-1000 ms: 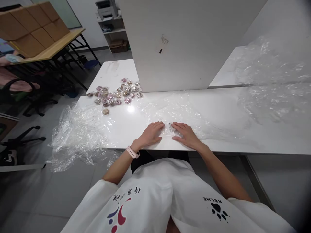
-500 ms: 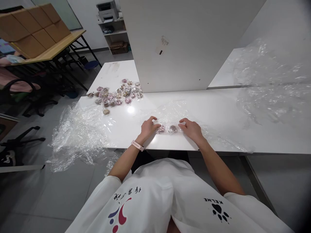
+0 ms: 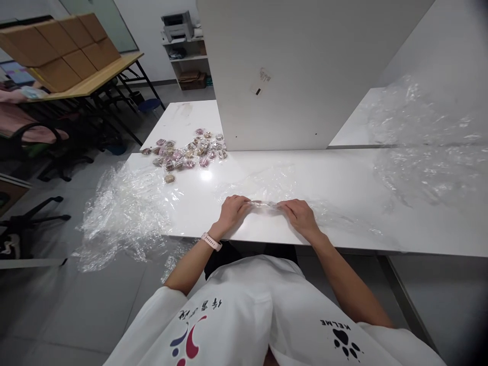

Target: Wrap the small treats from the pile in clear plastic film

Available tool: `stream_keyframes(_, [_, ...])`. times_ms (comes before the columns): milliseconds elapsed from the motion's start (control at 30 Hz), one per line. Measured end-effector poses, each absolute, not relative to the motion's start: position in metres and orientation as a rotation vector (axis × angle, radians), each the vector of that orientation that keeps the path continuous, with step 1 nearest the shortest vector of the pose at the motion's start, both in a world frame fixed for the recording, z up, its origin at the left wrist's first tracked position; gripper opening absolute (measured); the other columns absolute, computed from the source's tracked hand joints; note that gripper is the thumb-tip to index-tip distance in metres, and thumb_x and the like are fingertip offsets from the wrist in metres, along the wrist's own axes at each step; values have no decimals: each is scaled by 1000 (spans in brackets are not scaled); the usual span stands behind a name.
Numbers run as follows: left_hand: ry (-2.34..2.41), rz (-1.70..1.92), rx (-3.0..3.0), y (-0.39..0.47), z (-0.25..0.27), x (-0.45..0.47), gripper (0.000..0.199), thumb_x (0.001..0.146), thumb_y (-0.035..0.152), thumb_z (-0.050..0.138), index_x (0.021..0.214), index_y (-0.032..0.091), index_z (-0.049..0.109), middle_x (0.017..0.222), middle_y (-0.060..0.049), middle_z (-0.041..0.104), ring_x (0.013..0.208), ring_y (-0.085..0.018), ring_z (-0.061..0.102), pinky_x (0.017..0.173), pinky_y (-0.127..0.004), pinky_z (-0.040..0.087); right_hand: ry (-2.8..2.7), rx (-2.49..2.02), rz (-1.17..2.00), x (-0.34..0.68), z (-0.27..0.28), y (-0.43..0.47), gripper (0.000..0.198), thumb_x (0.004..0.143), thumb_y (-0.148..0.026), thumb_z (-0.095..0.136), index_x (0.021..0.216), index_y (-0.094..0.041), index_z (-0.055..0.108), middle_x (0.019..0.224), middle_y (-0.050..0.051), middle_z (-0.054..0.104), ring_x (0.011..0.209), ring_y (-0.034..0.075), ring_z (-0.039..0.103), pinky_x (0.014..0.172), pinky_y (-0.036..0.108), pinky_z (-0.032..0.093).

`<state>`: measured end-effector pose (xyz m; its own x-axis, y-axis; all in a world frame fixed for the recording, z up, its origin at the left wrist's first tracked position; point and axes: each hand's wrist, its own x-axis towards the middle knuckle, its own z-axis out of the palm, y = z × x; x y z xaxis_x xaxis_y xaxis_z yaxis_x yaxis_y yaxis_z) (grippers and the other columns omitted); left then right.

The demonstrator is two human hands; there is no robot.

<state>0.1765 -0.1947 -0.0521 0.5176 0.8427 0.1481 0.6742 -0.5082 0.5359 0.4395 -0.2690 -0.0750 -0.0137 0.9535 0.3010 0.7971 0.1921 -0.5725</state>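
Note:
A sheet of clear plastic film lies on the white table in front of me. Its near edge is folded up around small wrapped items, which show only as a narrow strip. My left hand pinches the left end of this fold, fingertips together. At the right end, my right hand grips it between thumb and fingers. A pale pink band sits on my left wrist. Farther left on the table lies a loose pile of small clear-wrapped pieces, pink and brown.
Crumpled clear film hangs over the table's left end. More film spreads at the right. A tall white panel rises behind the table. Cardboard boxes stand on a wooden table, near a seated person.
Both hands have closed on the film's near edge and folded it over the two small wrapped items, which showed flat between the hands before. The view has shifted slightly.

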Motion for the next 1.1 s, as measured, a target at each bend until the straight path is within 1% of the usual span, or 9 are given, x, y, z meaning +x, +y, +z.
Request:
stream_keyframes(100, [1397, 479, 2165, -186, -46, 184, 32, 98, 44, 47, 84, 22, 66, 73, -3, 68, 72, -21, 64, 68, -32, 46, -1786, -1782, 470, 441, -65, -257, 38, 99, -44, 40, 90, -24, 71, 76, 2, 71, 67, 19, 61, 67, 31, 42])
stream_keyframes(200, [1533, 357, 2055, -180, -42, 193, 26, 94, 43, 56, 81, 22, 64, 71, -2, 68, 68, -21, 63, 63, -32, 43, -1791, -1974, 524, 439, -55, -246, 31, 94, -41, 47, 84, -24, 70, 69, 1, 67, 61, 18, 57, 59, 29, 36])
stream_keyframes(333, [1603, 499, 2326, -187, -37, 198, 12, 93, 28, 57, 100, 21, 63, 101, -10, 71, 96, -28, 64, 78, -40, 48, -1814, -1947, 29, 429, -49, -250, 29, 96, -30, 45, 99, -20, 72, 97, 10, 72, 89, 25, 61, 76, 37, 42])
stream_keyframes(433, [1630, 825, 2434, -204, -34, 181, 22, 93, 29, 56, 113, 21, 59, 133, -14, 59, 124, -33, 52, 97, -49, 44, -1915, -1695, -104, 419, -51, -268, 31, 99, -32, 44, 116, -22, 69, 122, 10, 67, 115, 28, 56, 94, 43, 42])
stream_keyframes(500, [1802, 931, 2296, -214, -34, 161, 35, 92, 40, 57, 121, 20, 55, 137, -17, 55, 128, -35, 48, 100, -53, 42, -2030, -1552, -23, 411, -58, -281, 34, 100, -35, 46, 126, -25, 65, 135, 8, 61, 126, 27, 50, 100, 44, 41])
stream_keyframes(633, [2077, 707, 1909, -222, -38, 126, 45, 88, 60, 55, 106, 18, 59, 102, -15, 67, 101, -33, 61, 84, -47, 48, -2179, -1500, 79, 399, -74, -292, 40, 99, -37, 47, 137, -28, 58, 148, 6, 51, 134, 29, 43, 101, 46, 40])
stream_keyframes(800, [1619, 679, 1597, -213, -26, 141, 41, 86, 56, 57, 66, 21, 48, 68, -2, 60, 71, -19, 61, 66, -32, 48, -2192, -1558, 71, 395, -79, -288, 38, 99, -35, 50, 135, -29, 59, 144, 5, 54, 129, 30, 45, 96, 47, 38])
stream_keyframes(933, [1226, 983, 1492, -209, -14, 192, 29, 91, 47, 56, 79, 20, 57, 93, -5, 70, 93, -19, 66, 86, -35, 53, -2187, -1577, 88, 393, -78, -285, 39, 99, -35, 50, 136, -31, 58, 144, 6, 54, 128, 30, 45, 96, 47, 38])
stream_keyframes(1100, [932, 630, 2045, -225, -22, 231, 32, 98, 45, 50, 118, 23, 61, 136, -10, 61, 133, -24, 52, 114, -45, 39, -2143, -1537, 146, 396, -79, -290, 36, 98, -32, 49, 131, -25, 62, 139, 9, 58, 131, 32, 47, 100, 51, 41])
